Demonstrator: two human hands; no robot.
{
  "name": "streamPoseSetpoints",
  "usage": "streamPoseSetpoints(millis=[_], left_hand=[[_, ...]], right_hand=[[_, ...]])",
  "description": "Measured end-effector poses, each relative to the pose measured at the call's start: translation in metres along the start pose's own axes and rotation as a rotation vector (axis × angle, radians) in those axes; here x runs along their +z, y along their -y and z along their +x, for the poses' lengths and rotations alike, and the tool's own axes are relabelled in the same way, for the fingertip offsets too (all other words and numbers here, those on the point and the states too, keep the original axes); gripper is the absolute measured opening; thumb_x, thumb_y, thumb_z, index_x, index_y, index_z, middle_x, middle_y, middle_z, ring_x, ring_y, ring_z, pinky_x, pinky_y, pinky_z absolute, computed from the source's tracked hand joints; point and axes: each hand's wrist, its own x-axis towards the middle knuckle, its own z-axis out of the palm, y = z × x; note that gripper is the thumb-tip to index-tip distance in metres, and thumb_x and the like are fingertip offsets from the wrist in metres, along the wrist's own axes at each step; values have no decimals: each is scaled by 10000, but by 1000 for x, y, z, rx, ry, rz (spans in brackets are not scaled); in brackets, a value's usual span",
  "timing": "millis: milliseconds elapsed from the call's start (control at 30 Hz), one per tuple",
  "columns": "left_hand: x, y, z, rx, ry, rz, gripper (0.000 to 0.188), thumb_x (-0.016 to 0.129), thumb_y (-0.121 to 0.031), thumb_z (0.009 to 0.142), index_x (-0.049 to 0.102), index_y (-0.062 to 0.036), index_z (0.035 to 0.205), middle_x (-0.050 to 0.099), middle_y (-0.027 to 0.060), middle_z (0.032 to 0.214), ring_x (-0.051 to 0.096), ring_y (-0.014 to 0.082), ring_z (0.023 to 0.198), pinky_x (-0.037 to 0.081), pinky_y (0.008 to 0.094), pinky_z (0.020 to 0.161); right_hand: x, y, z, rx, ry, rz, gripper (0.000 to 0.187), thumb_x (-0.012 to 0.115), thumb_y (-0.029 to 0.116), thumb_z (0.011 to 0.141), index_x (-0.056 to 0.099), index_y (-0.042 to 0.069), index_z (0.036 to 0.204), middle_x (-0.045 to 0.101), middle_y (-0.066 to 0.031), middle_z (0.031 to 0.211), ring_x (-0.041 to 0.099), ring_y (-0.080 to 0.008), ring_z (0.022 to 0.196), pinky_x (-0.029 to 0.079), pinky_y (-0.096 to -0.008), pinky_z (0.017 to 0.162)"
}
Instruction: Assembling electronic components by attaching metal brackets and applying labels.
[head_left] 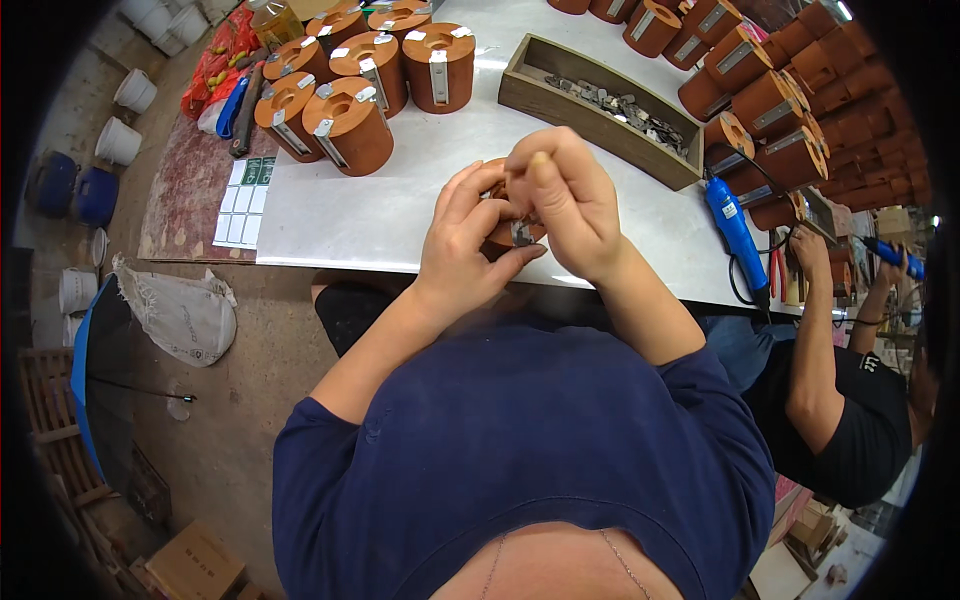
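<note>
At the table's near edge my left hand (452, 238) is wrapped round a reddish-brown cylinder (503, 236) with a hole in its top. A small metal piece (522, 233) shows on the side of that cylinder, near my left thumb. My right hand (568, 200) is raised just above it with thumb and fingers pinched together. Whatever those fingertips hold, if anything, cannot be made out. Much of the cylinder is hidden behind both hands. Beyond them to the left stand several like cylinders (362, 130) with metal strips and tabs.
A long wooden box (600, 130) of small metal pieces lies beyond my right hand. On the right rests a blue electric screwdriver (735, 235) with a cable. More cylinders (770, 100) are stacked at far right, where a co-worker (850, 400) holds another blue tool (893, 257).
</note>
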Motion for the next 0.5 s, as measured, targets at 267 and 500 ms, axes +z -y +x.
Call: streamPoseSetpoints(millis=[267,500], left_hand=[[14,-7,3,-39,-81,69,390,784,-120,531,533,-17,811,506,130,1102,459,358,1045,400,434,880],[22,6,-1,17,-141,69,390,751,-90,512,548,-30,839,510,125,1083,466,343,1025,400,422,854]], right_hand=[[20,-8,7,-38,-321,-2,154,492,37,887,398,34,1010,468,6,540,392,-33,456,300,-182,418],[18,-11,11,-139,-176,-33,109,472,39,895,398,16,972,446,13,516,373,-40,431,295,-190,414]])
